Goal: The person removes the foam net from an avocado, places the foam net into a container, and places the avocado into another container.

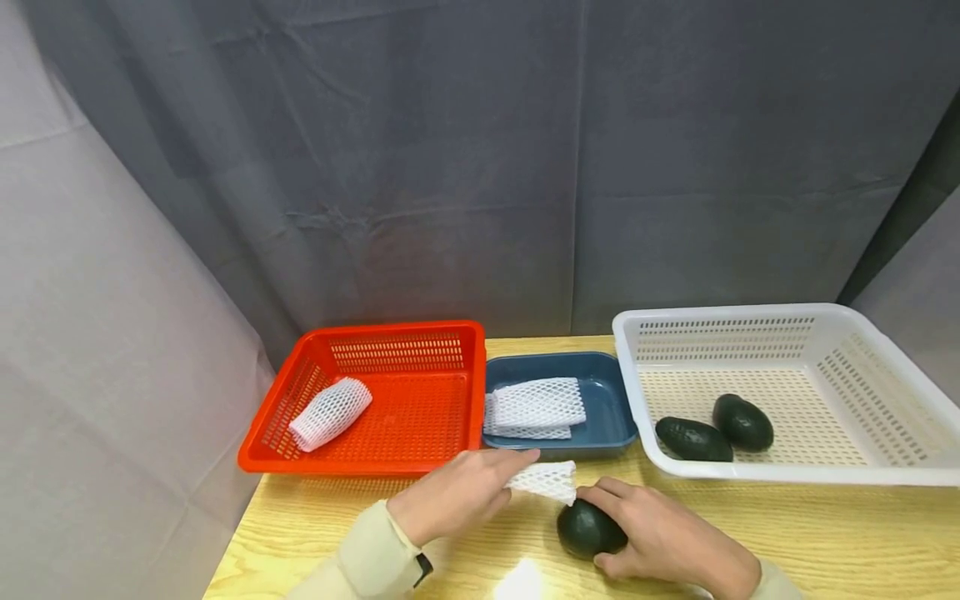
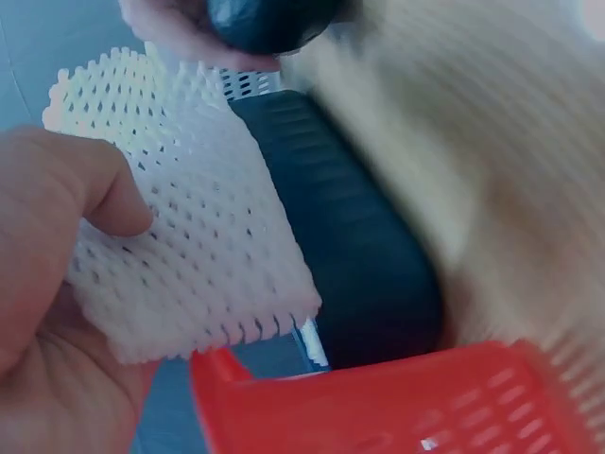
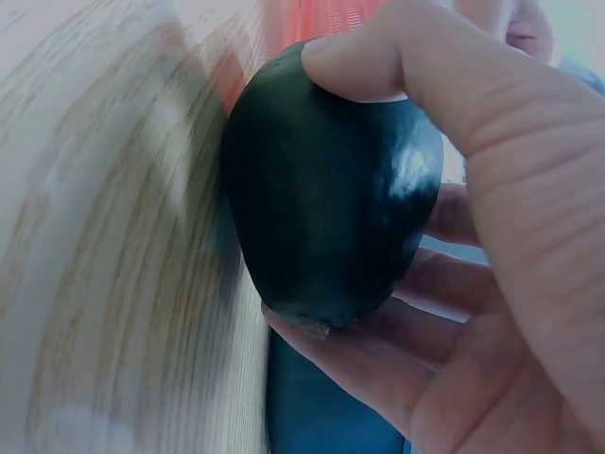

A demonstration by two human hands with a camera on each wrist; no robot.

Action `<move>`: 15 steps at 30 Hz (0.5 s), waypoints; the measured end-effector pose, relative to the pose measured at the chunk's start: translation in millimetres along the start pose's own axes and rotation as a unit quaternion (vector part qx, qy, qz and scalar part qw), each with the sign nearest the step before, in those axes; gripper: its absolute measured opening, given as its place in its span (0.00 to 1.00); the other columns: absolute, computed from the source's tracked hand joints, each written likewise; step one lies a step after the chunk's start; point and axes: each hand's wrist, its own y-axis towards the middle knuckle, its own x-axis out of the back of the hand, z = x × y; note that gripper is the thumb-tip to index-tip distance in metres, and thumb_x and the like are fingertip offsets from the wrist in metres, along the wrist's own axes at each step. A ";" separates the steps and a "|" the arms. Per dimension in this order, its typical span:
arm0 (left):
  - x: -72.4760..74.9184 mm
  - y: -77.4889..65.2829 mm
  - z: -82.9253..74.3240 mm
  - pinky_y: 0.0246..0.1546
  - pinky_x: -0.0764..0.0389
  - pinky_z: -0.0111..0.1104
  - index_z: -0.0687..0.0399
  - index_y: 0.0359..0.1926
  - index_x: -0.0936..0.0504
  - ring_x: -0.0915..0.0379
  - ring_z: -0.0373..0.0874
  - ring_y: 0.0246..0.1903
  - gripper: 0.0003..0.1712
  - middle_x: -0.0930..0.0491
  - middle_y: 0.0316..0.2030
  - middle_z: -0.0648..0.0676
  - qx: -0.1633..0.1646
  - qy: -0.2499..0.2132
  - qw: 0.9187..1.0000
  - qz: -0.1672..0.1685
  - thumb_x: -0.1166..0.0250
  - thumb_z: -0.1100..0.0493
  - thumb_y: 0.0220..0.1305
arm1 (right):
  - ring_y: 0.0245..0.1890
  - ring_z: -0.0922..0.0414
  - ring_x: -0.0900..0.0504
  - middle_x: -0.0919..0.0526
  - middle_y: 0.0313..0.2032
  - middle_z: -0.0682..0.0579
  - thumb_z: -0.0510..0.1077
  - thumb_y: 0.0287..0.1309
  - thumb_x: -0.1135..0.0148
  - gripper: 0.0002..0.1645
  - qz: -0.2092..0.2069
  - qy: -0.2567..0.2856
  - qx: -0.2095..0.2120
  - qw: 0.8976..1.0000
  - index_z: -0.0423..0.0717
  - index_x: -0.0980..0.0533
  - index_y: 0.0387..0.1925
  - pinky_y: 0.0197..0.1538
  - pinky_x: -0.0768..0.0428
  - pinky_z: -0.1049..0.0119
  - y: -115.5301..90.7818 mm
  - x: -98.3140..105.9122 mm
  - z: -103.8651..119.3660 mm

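Pinched between the thumb and fingers of my left hand (image 1: 465, 493) is a white foam net sleeve (image 1: 546, 481), lying flattened in the left wrist view. My right hand (image 1: 656, 533) grips a dark green avocado (image 1: 591, 529) low over the wooden table, thumb on one side and fingers on the other. In the right wrist view the stem end of the avocado (image 3: 326, 199) points toward the lower fingers. The sleeve's free end sits right beside the avocado in the head view.
A red basket (image 1: 420, 467) at left holds one item in a white net sleeve (image 1: 332, 412). Flat net sleeves (image 1: 538, 403) lie in a blue tray (image 1: 607, 408) behind my hands. A white basket (image 1: 847, 475) at right contains two avocados (image 1: 742, 422). Grey cloth (image 1: 465, 167) hangs behind.
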 end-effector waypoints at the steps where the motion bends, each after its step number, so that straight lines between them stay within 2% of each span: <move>1: 2.5 2.3 -0.4 0.61 0.18 0.31 0.55 0.73 0.28 0.18 0.42 0.61 0.31 0.18 0.64 0.52 -0.001 0.004 1.000 -0.001 0.38 0.65 0.70 | 0.39 0.68 0.19 0.17 0.49 0.60 0.58 0.43 0.21 0.40 0.002 -0.002 -0.002 1.000 0.51 0.21 0.60 0.39 0.17 0.69 0.2 0.5 -0.1; 9: 23.7 23.2 -7.0 0.65 0.20 0.31 0.53 0.74 0.30 0.19 0.41 0.63 0.31 0.19 0.66 0.50 -0.016 0.011 1.000 -0.002 0.40 0.64 0.72 | 0.38 0.70 0.21 0.17 0.46 0.62 0.54 0.40 0.21 0.39 -0.024 -0.009 0.020 0.999 0.49 0.19 0.57 0.38 0.18 0.70 -0.8 -1.3 -1.4; 15: 39.9 38.7 -2.8 0.65 0.20 0.33 0.55 0.75 0.31 0.19 0.43 0.64 0.32 0.19 0.65 0.53 -0.010 0.018 1.000 -0.001 0.39 0.64 0.72 | 0.37 0.70 0.21 0.18 0.45 0.62 0.55 0.40 0.21 0.39 -0.022 -0.011 0.022 0.999 0.50 0.20 0.57 0.38 0.18 0.70 -0.1 -2.1 -2.5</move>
